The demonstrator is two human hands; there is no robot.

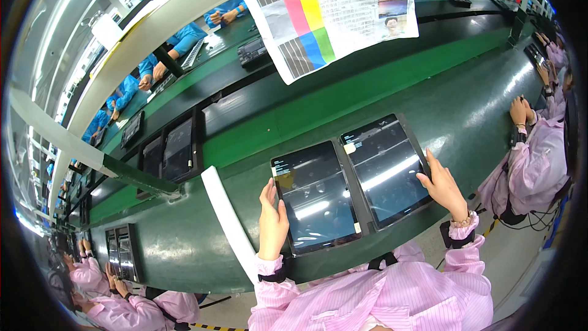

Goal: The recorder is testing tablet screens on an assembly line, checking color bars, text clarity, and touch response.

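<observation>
Two dark tablets lie side by side on the green workbench [184, 239] in front of me. My left hand [272, 219] rests against the left edge of the left tablet [315, 196], thumb on its screen border. Over at the right tablet [386, 168], my right hand [442, 185] touches the right edge, fingers spread on the frame. Both screens are dark and reflect the ceiling lights. My sleeves are pink with black wrist cuffs.
A white strip [228, 220] lies on the bench left of my left hand. A colour test chart sheet [324, 9] hangs above. More tablets [177, 150] sit on the conveyor at left. Co-workers in pink [533, 159] and blue [184, 40] work nearby.
</observation>
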